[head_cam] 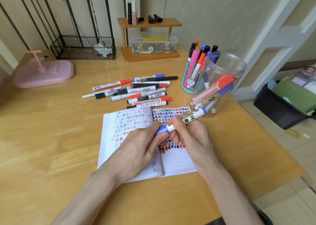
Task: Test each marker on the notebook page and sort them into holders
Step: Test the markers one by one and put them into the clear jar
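Since fingers of the left hand clamp the blue cap and those of the right hand clamp the marker barrel, notebook just below them, pull straight along the barrel, not sideways.

Bare worktop lies open left of the notebook, while the heap of loose markers blocks the far side and the clear jar and pen cup crowd the right.
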`<action>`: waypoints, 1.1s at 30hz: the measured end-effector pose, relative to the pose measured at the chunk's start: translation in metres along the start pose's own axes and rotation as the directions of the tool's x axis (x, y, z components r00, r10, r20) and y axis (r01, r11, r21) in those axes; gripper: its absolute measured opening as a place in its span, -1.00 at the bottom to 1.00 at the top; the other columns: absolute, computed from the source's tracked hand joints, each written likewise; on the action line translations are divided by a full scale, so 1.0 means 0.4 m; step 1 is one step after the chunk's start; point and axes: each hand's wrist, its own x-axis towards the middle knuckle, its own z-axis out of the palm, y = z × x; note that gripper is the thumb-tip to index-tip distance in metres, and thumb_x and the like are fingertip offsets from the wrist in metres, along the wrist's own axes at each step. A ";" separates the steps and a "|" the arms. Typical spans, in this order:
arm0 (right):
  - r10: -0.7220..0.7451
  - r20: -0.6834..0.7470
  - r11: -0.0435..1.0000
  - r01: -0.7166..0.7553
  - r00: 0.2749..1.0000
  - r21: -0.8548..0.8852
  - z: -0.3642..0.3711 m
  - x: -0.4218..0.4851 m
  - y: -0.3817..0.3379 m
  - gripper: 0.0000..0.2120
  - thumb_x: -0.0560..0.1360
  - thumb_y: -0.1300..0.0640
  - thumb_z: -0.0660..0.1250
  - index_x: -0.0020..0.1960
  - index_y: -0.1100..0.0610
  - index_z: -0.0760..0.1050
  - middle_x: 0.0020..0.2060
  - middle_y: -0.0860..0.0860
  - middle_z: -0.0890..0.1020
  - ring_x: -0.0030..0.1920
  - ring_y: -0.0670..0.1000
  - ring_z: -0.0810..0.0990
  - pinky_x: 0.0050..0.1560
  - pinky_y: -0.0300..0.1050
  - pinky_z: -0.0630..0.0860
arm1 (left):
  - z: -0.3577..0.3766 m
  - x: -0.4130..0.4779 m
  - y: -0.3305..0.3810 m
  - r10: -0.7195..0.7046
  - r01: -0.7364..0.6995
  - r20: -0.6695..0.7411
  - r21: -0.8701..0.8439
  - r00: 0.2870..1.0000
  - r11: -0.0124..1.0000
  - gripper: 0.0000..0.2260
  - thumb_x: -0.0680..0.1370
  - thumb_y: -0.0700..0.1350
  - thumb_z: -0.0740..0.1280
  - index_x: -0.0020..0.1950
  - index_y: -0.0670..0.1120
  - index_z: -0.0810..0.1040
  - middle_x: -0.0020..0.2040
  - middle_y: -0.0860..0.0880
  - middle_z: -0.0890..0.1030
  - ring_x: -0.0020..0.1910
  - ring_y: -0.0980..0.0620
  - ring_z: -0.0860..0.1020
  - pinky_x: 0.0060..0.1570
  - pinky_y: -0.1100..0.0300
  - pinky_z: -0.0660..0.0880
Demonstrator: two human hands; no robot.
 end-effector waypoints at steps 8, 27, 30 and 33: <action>0.039 0.040 0.999 -0.040 0.998 0.030 0.003 0.003 -0.002 -0.69 0.60 -0.01 0.33 -0.05 0.27 0.61 -0.35 0.06 0.56 -0.33 -0.03 0.47 -0.28 -0.21 0.42 | -0.016 -0.002 -0.007 -0.045 0.050 0.056 -0.094 0.997 0.994 -0.75 0.73 0.15 0.13 -0.07 0.08 0.40 -0.34 0.01 0.44 -0.30 -0.02 0.41 -0.27 0.16 0.34; 0.039 -0.026 0.999 -0.038 0.999 0.019 0.010 0.001 0.002 -0.70 0.58 0.05 0.40 -0.26 0.17 0.52 -0.43 0.13 0.51 -0.43 -0.03 0.44 -0.38 -0.27 0.38 | -0.001 -0.007 -0.005 0.036 -0.045 0.052 0.170 0.998 0.984 -0.71 0.74 0.17 0.02 -0.01 0.03 0.35 -0.42 0.06 0.39 -0.38 -0.05 0.41 -0.30 0.03 0.35; 0.028 0.005 0.999 -0.028 1.000 0.019 0.007 -0.002 -0.003 -0.73 0.57 0.04 0.39 -0.20 0.19 0.53 -0.40 0.12 0.51 -0.41 -0.05 0.45 -0.36 -0.29 0.39 | -0.009 -0.007 -0.004 0.004 -0.008 0.069 0.060 0.998 0.998 -0.70 0.74 0.16 0.07 -0.03 0.01 0.41 -0.41 0.03 0.41 -0.35 -0.04 0.42 -0.30 0.11 0.33; 0.014 0.028 1.000 -0.015 1.000 0.022 0.002 -0.003 -0.004 -0.75 0.57 0.04 0.38 -0.18 0.20 0.54 -0.39 0.12 0.52 -0.39 -0.06 0.45 -0.34 -0.29 0.40 | -0.016 -0.004 0.001 -0.035 0.038 0.088 -0.032 0.995 0.999 -0.71 0.73 0.17 0.09 -0.02 0.04 0.45 -0.39 0.05 0.41 -0.36 -0.01 0.40 -0.31 0.18 0.29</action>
